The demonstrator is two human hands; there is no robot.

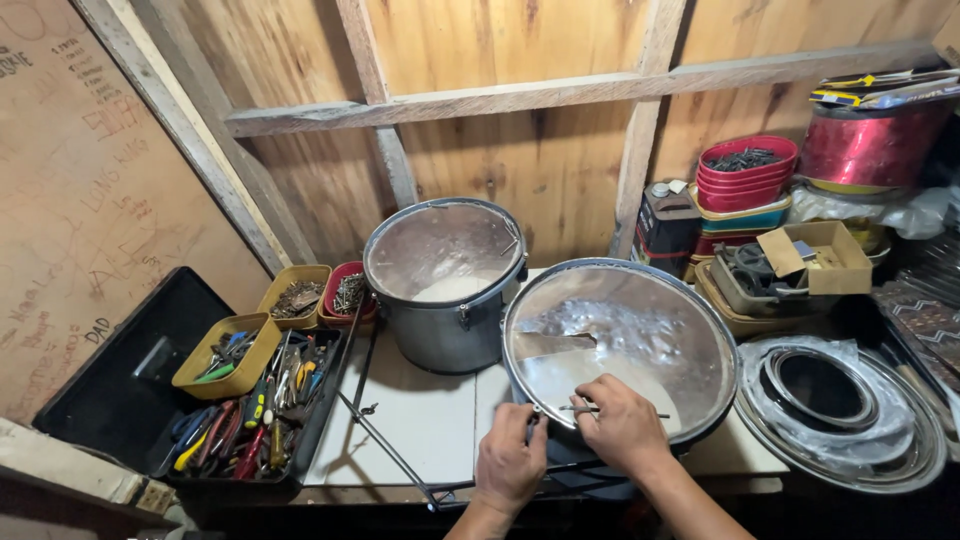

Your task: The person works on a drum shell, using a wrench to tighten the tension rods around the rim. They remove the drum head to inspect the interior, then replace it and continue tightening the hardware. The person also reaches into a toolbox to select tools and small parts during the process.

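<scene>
1. Both hands are working at the near rim of a large drum [620,340] with a clear, shiny head, which is lying flat on the white tabletop [420,420].
2. Fingers of the right hand [622,425] are pinching a thin metal rod [610,408] that is lying across the drumhead near the rim.
3. Curled fingers of the left hand [510,462] are closing on a small metal piece at the drum's rim; what it is cannot be told.
4. Just behind and to the left, a smaller grey drum [445,285] is standing upright.
5. An open black toolbox [250,420] full of coloured hand tools is sitting to the left, with a yellow tray [225,355] resting on it.
6. Metal hoops [840,410] in plastic wrap are lying to the right.
</scene>
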